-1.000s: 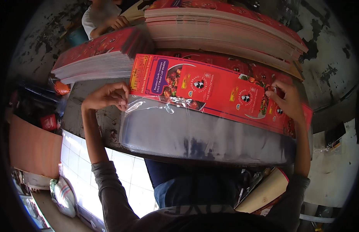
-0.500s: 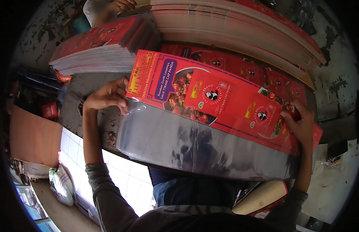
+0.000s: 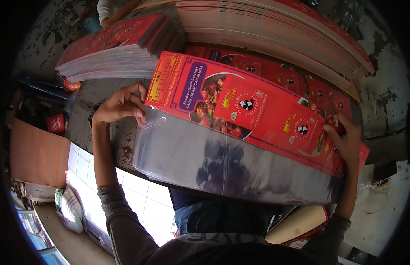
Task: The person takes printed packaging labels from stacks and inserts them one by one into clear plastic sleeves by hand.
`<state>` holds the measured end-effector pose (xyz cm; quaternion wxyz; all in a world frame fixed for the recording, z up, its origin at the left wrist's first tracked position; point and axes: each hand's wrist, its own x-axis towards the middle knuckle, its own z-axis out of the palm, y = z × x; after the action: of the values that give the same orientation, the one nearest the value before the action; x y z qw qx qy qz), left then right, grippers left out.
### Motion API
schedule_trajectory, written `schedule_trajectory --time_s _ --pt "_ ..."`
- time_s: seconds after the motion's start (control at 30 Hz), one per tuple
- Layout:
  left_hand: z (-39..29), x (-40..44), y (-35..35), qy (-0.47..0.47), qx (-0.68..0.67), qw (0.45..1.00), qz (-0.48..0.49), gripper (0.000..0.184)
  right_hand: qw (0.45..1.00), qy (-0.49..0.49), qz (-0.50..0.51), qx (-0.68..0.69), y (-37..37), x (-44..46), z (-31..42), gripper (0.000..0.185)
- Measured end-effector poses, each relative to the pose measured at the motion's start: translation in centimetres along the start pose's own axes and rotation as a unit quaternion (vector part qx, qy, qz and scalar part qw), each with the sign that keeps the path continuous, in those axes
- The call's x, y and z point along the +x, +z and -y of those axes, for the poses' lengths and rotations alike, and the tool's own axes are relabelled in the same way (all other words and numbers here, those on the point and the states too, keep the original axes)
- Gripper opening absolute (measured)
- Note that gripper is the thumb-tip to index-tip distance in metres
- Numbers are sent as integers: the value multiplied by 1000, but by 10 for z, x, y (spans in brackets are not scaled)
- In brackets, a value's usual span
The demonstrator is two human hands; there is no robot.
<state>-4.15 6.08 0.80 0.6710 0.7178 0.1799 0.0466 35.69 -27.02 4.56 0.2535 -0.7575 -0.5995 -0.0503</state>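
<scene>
A long red printed card with panda logos and food pictures lies slanted across a stack of clear plastic sleeves. At the card's left end is my left hand, its fingers bent and pinched at a loose, shiny plastic edge beside the card's lower corner. How much of the plastic those fingers grip is partly hidden. My right hand holds the card's right end, thumb on the printed face and the other fingers over the far edge. More red printed cards lie flat just behind it.
A tall stack of red cards runs along the back. Another stack, sheathed in plastic, stands at the back left. Scissors lie on the worn table. Another person's arm shows at the top left.
The red card has shifted slightly up and to the right, and my hands stay at its ends. At the top, the other person's hand has moved out of view.
</scene>
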Motion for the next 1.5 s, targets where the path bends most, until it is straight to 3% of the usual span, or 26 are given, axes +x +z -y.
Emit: schedule_trajectory --time_s 1.33,1.5 --pt "0 -3 1 61 -4 998 -15 24 999 37 23 11 0 1 0 27" --pt "-3 -3 3 24 11 999 -39 22 999 -8 2 47 3 0 -6 26"
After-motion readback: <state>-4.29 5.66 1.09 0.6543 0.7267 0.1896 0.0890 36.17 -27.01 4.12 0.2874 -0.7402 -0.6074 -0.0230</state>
